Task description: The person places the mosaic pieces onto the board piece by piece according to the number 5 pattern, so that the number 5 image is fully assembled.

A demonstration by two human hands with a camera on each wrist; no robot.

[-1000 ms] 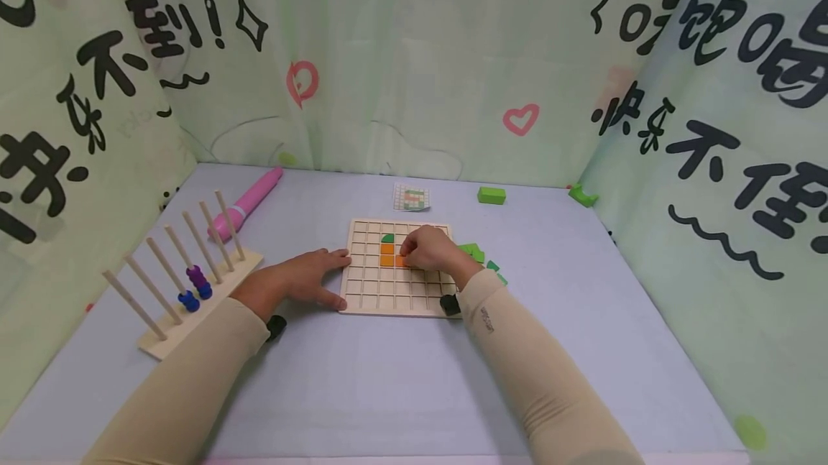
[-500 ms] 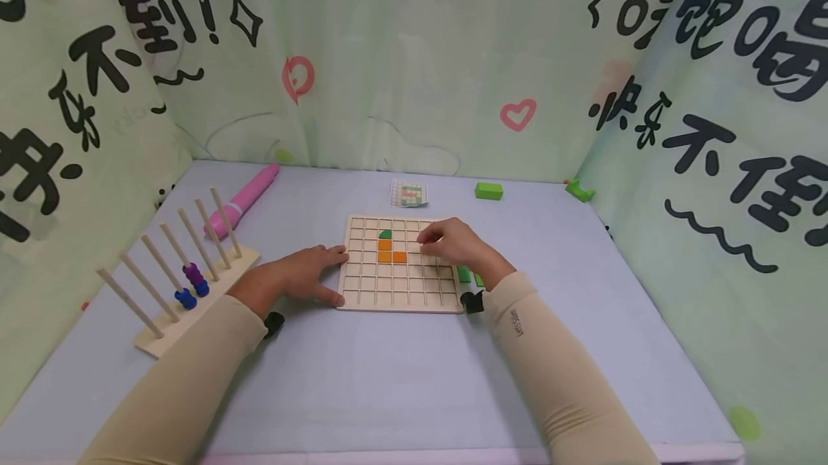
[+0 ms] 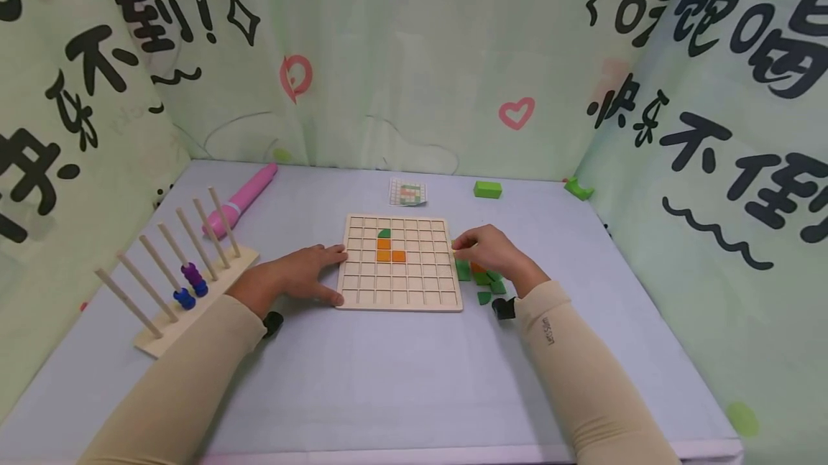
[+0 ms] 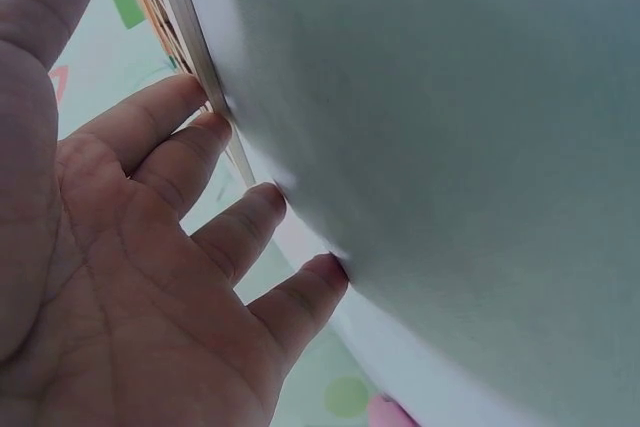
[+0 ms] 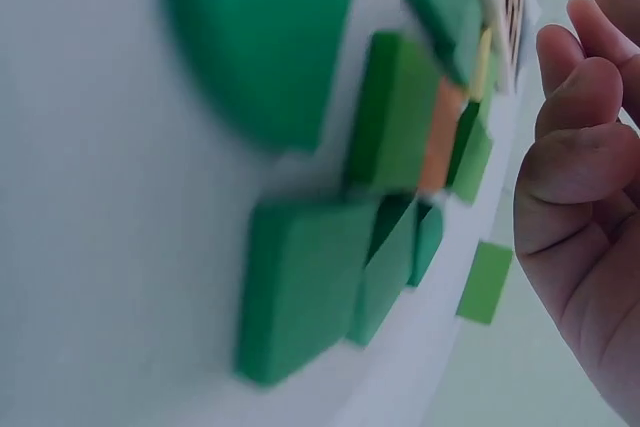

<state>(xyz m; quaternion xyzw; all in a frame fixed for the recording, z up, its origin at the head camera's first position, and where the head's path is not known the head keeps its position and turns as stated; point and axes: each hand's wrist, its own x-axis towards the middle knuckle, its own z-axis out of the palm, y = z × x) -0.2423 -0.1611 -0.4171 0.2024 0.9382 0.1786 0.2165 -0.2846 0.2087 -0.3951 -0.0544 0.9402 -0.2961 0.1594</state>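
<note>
A wooden grid board (image 3: 414,285) lies flat on the table. In its cells sit one green rounded tile (image 3: 384,233) and three orange square tiles (image 3: 384,256). My left hand (image 3: 304,274) has its fingers spread, fingertips and thumb against the board's left edge; the left wrist view shows the fingertips (image 4: 205,127) at its side. Beyond the right edge, my right hand (image 3: 494,253) is above a heap of green tiles (image 3: 497,287), with an orange tile (image 5: 440,137) among them. Its fingers (image 5: 580,162) are loosely bent, nothing visible between them, and hide part of the heap.
Behind the board lies a small pattern card (image 3: 408,192). A green block (image 3: 488,189) and a curved green piece (image 3: 578,189) are farther right. At left stand a peg rack (image 3: 194,300) with blue and purple beads and a pink stick-like object (image 3: 242,199).
My right hand has left the orange tile at the board's middle and moved right to the tile heap, uncovering the third orange tile. My left hand stays at the board's edge.
</note>
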